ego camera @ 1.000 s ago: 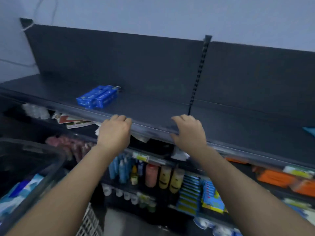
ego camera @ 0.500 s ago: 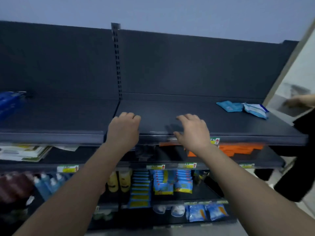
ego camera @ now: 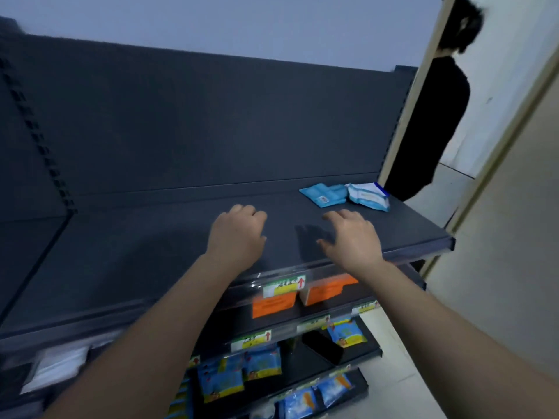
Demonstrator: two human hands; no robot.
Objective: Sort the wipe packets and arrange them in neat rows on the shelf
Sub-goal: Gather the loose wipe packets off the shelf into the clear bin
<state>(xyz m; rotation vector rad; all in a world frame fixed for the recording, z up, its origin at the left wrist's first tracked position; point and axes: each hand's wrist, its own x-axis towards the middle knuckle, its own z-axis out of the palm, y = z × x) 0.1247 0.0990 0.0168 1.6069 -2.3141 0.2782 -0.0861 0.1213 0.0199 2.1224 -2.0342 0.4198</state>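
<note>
Packets lie unsorted at the far right of the top shelf, and both hands are empty.

Two wipe packets, a teal packet (ego camera: 323, 193) and a white-and-blue packet (ego camera: 367, 197), lie flat and askew near the back of the shelf (ego camera: 145, 255), touching or slightly overlapping and forming no row. The right hand (ego camera: 352, 237) hovers near them over the shelf board with relaxed, spread fingers, grasping nothing. The left hand (ego camera: 237, 234) is beside it with loosely curled fingers, also holding nothing. Most of the shelf surface is bare, so I judge the arranging barely begun: these two need squaring up, and any other packets must be brought over. Lower shelves (ego camera: 302, 370) hold blue-and-yellow packs, and a person in black (ego camera: 429, 122) stands at the doorway.
</note>
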